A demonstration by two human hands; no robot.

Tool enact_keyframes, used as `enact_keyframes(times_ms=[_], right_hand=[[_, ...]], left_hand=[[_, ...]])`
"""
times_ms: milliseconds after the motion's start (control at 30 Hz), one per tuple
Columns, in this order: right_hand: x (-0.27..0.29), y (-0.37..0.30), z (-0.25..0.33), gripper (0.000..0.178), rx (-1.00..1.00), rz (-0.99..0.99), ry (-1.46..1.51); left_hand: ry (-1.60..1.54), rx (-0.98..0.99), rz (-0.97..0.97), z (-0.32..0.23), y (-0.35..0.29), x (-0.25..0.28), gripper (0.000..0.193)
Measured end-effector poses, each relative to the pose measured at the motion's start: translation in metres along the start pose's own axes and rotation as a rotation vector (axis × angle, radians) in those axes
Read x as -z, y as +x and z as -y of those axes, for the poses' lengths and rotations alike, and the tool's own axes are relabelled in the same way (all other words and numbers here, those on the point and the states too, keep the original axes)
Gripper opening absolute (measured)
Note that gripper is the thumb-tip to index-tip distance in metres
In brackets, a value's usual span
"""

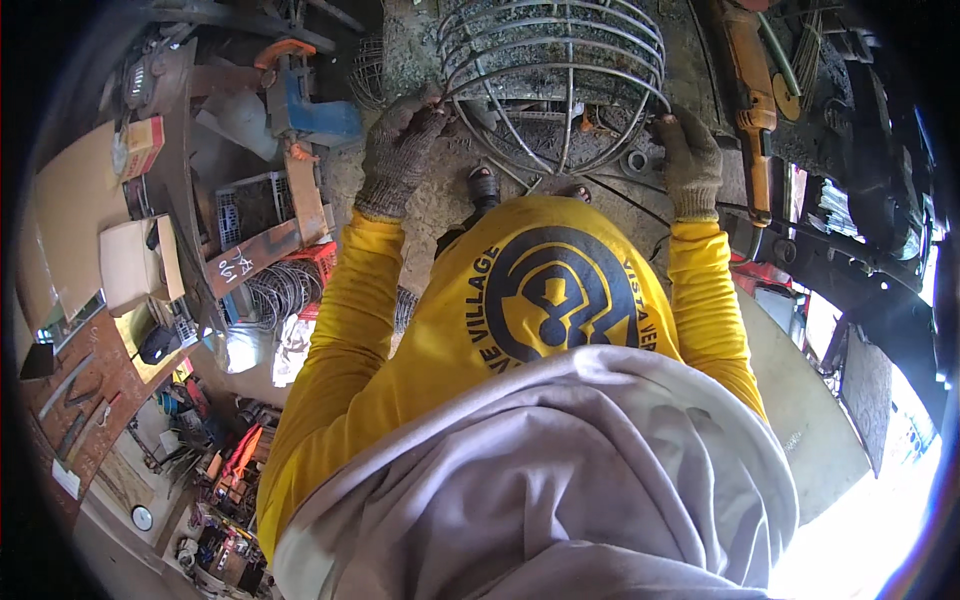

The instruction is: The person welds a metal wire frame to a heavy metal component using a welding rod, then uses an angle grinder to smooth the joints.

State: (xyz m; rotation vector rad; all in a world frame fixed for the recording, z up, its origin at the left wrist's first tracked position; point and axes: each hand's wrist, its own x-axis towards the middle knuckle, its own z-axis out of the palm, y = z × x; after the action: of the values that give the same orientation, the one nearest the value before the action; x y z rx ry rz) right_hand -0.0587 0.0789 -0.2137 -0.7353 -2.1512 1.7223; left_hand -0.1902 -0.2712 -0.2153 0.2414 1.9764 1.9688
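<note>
A rounded cage of bent metal rods (570, 80) lies at the top of the view, its curved ribs crossed by long bars. My left hand (402, 150), in a dark knitted glove, closes its fingers on the cage's left edge. At the right edge, my right hand (690, 155), gloved the same way, pinches the end of a rod. Part of the cage rests over a worn, dirty work surface (410, 40); its far end is cut off by the picture's rim.
Right of the cage lies an orange power tool (755, 110). A blue vise-like metal block (315, 115) stands left of my left hand. Coiled wire (285, 295) and an open cardboard box (140, 265) are farther left. A small metal ring (637, 160) sits near my right hand.
</note>
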Motion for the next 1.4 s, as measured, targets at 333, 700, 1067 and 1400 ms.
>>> enact_keyframes(times_ms=[333,700,1067,1400], right_hand=[[0.0,0.003,-0.005,0.026,-0.014,-0.026,-0.035],[-0.002,-0.002,0.011,0.027,-0.054,-0.009,-0.069],[0.001,0.0,0.003,0.029,-0.055,0.007,-0.09],[0.0,-0.002,0.006,0.029,-0.084,0.019,-0.051]], left_hand=[[0.16,-0.069,-0.075,-0.004,0.0,-0.006,0.031],[0.12,-0.104,-0.06,-0.003,0.001,-0.003,0.026],[0.1,-0.083,-0.012,-0.014,-0.002,-0.008,0.026],[0.289,-0.056,-0.049,-0.027,-0.002,-0.012,0.027]])
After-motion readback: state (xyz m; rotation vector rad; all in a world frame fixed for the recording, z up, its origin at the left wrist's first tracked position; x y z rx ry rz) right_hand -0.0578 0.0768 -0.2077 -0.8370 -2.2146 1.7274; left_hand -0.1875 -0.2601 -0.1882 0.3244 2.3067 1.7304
